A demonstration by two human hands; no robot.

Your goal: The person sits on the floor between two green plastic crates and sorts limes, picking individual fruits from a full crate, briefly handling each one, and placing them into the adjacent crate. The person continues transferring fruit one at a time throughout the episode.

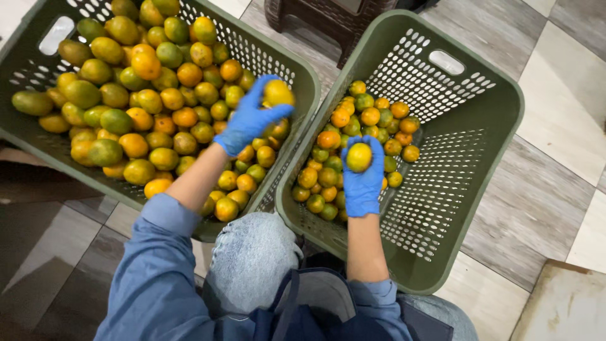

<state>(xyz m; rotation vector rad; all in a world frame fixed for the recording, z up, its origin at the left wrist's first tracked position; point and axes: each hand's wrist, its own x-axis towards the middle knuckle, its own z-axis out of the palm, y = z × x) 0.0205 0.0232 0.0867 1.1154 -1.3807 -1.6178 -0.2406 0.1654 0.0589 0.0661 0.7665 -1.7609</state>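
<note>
Both my hands wear blue gloves. My left hand grips a yellow-orange citrus fruit above the right end of the left green basket, which is heaped with green and orange fruit. My right hand holds another yellow-green citrus fruit over the right green basket. That basket holds a smaller pile of fruit along its left side.
The two perforated baskets stand side by side on a tiled floor. My knee in light jeans sits between them. A dark wicker piece of furniture stands behind the baskets. A brown surface lies at the left.
</note>
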